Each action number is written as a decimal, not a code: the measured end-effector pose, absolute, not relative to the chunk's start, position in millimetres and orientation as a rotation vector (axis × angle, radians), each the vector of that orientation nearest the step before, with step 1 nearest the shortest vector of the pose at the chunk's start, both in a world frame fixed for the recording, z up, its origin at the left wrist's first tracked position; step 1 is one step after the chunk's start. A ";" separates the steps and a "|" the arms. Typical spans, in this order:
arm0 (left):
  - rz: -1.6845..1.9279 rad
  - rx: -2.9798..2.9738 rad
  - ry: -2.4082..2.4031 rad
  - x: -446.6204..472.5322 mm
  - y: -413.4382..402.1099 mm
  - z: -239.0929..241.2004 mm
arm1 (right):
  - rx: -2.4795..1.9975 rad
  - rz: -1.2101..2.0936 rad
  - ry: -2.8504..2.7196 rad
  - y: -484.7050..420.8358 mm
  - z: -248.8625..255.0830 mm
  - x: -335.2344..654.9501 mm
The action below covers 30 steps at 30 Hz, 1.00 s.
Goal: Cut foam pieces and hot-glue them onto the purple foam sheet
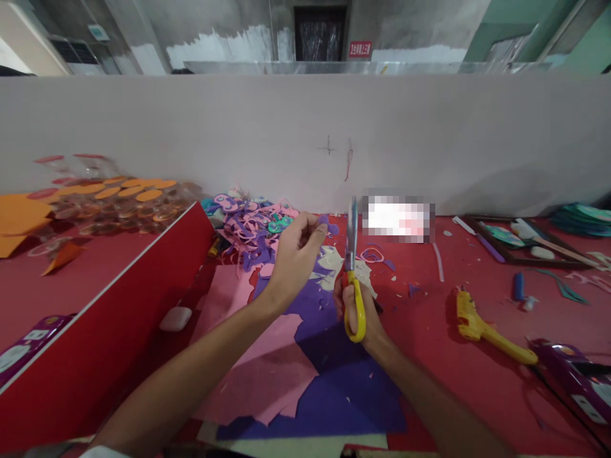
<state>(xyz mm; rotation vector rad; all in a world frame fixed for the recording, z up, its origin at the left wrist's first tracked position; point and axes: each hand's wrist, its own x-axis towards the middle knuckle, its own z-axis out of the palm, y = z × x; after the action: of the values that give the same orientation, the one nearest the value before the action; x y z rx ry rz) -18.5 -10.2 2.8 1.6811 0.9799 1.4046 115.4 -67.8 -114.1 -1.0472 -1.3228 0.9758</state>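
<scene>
My left hand (296, 254) pinches a small purple cut-out (328, 225), which looks like foam or felt, between thumb and fingers. To its right, my right hand (359, 305) grips yellow-handled scissors (352, 254) with the blades pointing up and away from me. The blades look close together and stand apart from the cut-out. Beneath my hands lie a purple sheet (353, 381) and a pink sheet (267, 369) with ragged cut edges. Some cream-coloured scraps (329, 264) lie between the hands.
A heap of pink, purple and teal offcuts (252, 229) sits behind my left hand. A red divider (119, 318) with a white edge runs along the left. On the right are a yellow glue gun (491, 327), a dark tray (525, 245) and a blue cylinder (518, 286).
</scene>
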 end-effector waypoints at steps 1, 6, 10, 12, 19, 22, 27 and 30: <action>1.402 1.674 0.978 -18.5 -10.0 2.5 | -1.038 0.979 -1.300 -66.8 -113.8 114.3; 1.412 1.681 0.980 -19.0 -10.0 2.8 | -1.023 0.962 -1.285 -64.9 -112.6 112.0; 1.398 1.706 0.985 -20.5 -9.7 4.3 | -0.982 1.006 -1.309 -65.5 -114.7 110.1; 1.392 1.718 0.980 -21.5 -8.9 5.1 | -0.970 0.995 -1.321 -66.2 -115.1 108.6; 1.349 1.741 0.935 -25.1 -3.5 8.2 | -0.942 1.024 -1.483 -70.2 -115.7 113.9; 1.324 1.781 0.933 -27.9 0.2 10.1 | -0.938 1.069 -1.532 -72.4 -116.5 117.1; 1.218 1.923 0.938 -32.9 2.8 15.1 | -0.922 1.060 -1.556 -74.3 -114.6 117.7; 1.197 1.962 0.952 -35.2 1.3 18.8 | -0.939 1.023 -1.585 -74.5 -111.3 118.6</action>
<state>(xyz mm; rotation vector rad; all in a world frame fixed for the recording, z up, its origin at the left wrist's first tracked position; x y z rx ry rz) -35.2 1.3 18.8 1.9619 0.9522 1.1966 118.6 -74.5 -111.3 -0.9387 -1.5849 1.0235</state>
